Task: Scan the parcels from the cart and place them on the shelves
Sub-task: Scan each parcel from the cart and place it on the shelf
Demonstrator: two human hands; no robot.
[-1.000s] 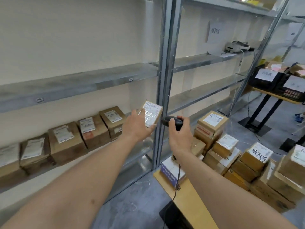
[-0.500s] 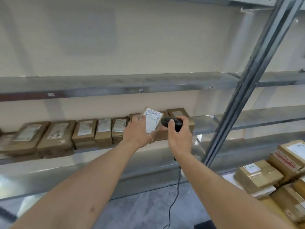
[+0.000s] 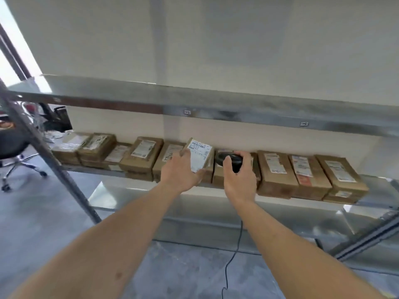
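My left hand (image 3: pixel 180 173) grips a small brown parcel (image 3: pixel 200 155) with a white barcode label facing me, held in front of the middle shelf (image 3: pixel 112 168). Just to its right, my right hand (image 3: pixel 239 180) holds a black corded barcode scanner (image 3: pixel 228 159) whose head points at the parcel. The scanner's cable (image 3: pixel 232 255) hangs down to the floor. A row of several labelled brown parcels (image 3: pixel 142 155) lies on the shelf behind both hands. The cart is out of view.
An upper metal shelf (image 3: pixel 194 104) runs above the row. A slanted steel upright (image 3: pixel 49 160) stands at the left, with an office chair (image 3: pixel 13 152) beyond it. Below lies a bare lower shelf (image 3: pixel 194 199) and grey concrete floor (image 3: pixel 43 223).
The view has swung left, away from the cart's parcels, along the shelf. Both hands keep the parcel and scanner together, now in front of the middle of the shelved row.
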